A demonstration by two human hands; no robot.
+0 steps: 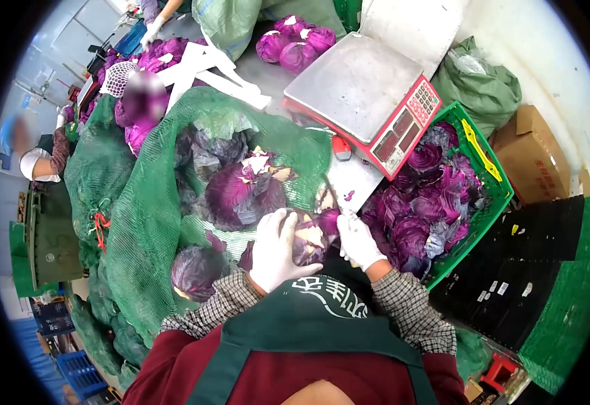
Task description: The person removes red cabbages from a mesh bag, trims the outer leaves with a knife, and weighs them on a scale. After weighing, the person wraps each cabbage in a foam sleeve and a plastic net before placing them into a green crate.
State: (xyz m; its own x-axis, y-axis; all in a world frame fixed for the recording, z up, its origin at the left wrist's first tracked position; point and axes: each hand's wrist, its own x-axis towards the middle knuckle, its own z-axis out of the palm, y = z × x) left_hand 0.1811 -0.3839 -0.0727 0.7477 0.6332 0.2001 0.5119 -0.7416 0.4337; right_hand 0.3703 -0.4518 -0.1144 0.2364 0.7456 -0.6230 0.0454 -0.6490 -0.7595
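Note:
My left hand (278,251), in a white glove, is wrapped round the near side of a purple cabbage (310,244) with a pale cut stem end. My right hand (359,241), gloved too, is closed beside it at the cabbage's right side. A thin dark blade, seemingly a knife (332,192), sticks up from its fingers; the handle is hidden. Ahead of my hands, more cabbages (231,196) with loose outer leaves lie in an open green mesh sack (146,223). One cabbage (197,271) rests left of my left wrist.
A red-framed scale (355,84) stands ahead. To the right is a green crate (474,226) of purple leaves, with a cardboard box (534,158) behind. Trimmed cabbages (298,44) sit at the back. Co-workers (38,152) are at the far left and top.

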